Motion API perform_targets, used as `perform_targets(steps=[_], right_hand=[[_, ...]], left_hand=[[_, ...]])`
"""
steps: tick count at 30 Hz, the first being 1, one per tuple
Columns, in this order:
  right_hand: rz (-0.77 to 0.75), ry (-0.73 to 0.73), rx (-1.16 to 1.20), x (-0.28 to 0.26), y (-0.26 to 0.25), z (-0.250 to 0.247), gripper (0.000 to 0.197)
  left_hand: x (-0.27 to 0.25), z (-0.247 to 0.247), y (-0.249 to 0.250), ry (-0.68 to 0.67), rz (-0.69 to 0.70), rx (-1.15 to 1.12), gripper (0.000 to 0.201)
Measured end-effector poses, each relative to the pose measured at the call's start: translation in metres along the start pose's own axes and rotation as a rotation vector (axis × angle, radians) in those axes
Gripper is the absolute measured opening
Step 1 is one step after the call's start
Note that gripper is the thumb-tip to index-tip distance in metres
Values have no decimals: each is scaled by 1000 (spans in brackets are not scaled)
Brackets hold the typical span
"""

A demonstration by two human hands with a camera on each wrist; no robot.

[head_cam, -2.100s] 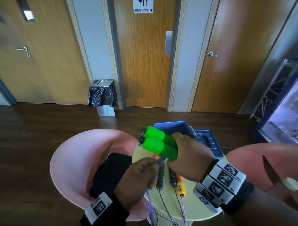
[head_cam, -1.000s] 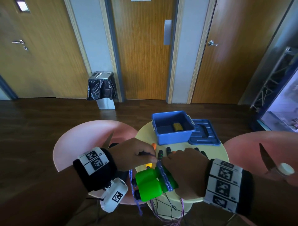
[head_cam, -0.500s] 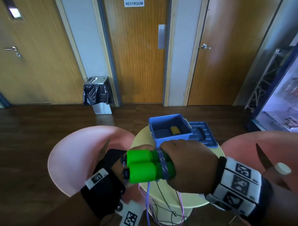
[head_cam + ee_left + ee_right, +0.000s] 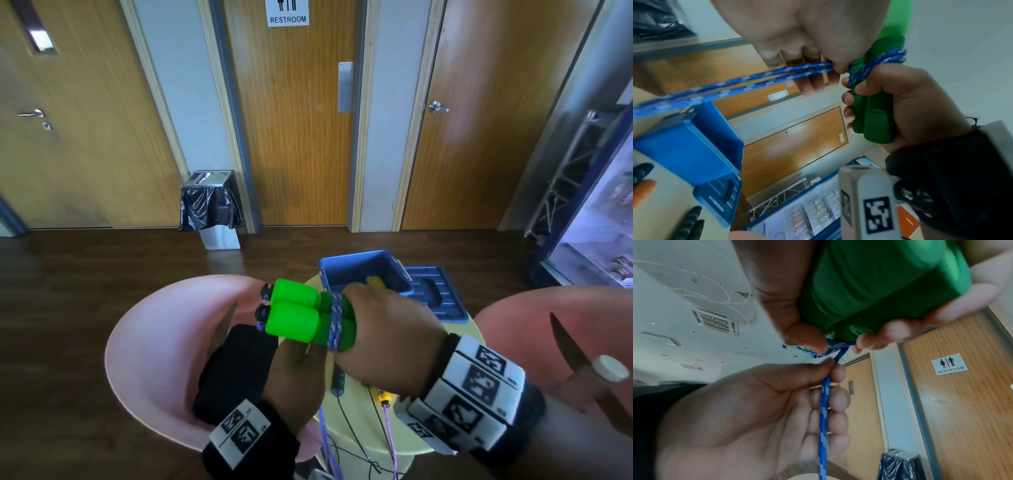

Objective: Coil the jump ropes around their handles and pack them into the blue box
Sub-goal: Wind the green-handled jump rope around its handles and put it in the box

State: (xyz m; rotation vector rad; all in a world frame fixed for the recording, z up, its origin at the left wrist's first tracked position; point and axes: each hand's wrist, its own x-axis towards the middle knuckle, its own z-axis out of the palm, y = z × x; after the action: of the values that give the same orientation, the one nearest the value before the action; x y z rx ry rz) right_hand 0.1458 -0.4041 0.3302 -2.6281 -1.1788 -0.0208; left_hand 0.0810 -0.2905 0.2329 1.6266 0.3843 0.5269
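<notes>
Two bright green jump-rope handles (image 4: 296, 315) are held side by side above the near edge of the yellow table (image 4: 455, 442). My right hand (image 4: 383, 332) grips their right ends, fingers curled round them (image 4: 875, 113). A blue-and-white rope (image 4: 335, 322) is looped round the pair beside my knuckles. Just under the handles, my left hand (image 4: 298, 370) pinches the doubled rope (image 4: 823, 410) between thumb and forefinger (image 4: 831, 368); the rest hangs off the table. The open blue box (image 4: 363, 274) stands at the table's far side, something yellow inside.
The box's blue lid (image 4: 435, 298) lies to its right. Other rope handles lie on the table, one black-green (image 4: 339, 377) and one orange-yellow (image 4: 383, 397), their cords trailing over the front edge. Pink chairs (image 4: 154, 342) stand left and right.
The green handles came up from low at the table's front edge to above it. My left hand swung from over the handles to beneath them, drawing the rope round.
</notes>
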Motion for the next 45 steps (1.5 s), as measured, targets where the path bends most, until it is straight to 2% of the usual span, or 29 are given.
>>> perform_targets(steps=[2, 4, 6, 10, 13, 17, 21, 24, 26, 29, 32, 38, 42, 45], right_hand=[[41, -8, -9, 6, 2, 0, 45], [86, -36, -30, 13, 7, 2, 49], [111, -31, -69, 22, 14, 8, 41], [145, 14, -211, 43, 29, 22, 33], [159, -76, -296, 53, 35, 31, 43], [135, -161, -385, 54, 33, 48, 52], [16, -298, -475, 44, 25, 60, 43], [-117, -379, -488, 31, 19, 63, 37], [-189, -397, -486, 25, 16, 64, 34], [-284, -455, -495, 21, 15, 58, 39], [-342, -488, -506, 21, 18, 44, 39], [-376, -452, -487, 16, 30, 24, 39], [-392, -425, -510, 13, 34, 16, 39], [-352, -435, -520, 9, 37, 10, 39]], left_hand=[[-3, 0, -5, -17, 37, -11, 29], [-5, -1, -9, -112, 52, 53, 30], [-6, -1, -10, -242, 47, 128, 33], [-6, -4, -7, -342, 10, 262, 36], [-3, -5, -4, -416, 24, 341, 29], [12, -16, 2, -472, 129, 517, 23], [26, -31, 19, -606, 178, 770, 23], [34, -39, 28, -700, 243, 928, 14], [40, -43, 30, -732, 301, 1028, 23], [48, -47, 32, -755, 410, 1099, 31], [55, -52, 36, -785, 468, 1066, 33], [69, -59, 36, -766, 440, 849, 24], [71, -53, 40, -782, 345, 674, 23], [69, -48, 49, -798, 372, 645, 17]])
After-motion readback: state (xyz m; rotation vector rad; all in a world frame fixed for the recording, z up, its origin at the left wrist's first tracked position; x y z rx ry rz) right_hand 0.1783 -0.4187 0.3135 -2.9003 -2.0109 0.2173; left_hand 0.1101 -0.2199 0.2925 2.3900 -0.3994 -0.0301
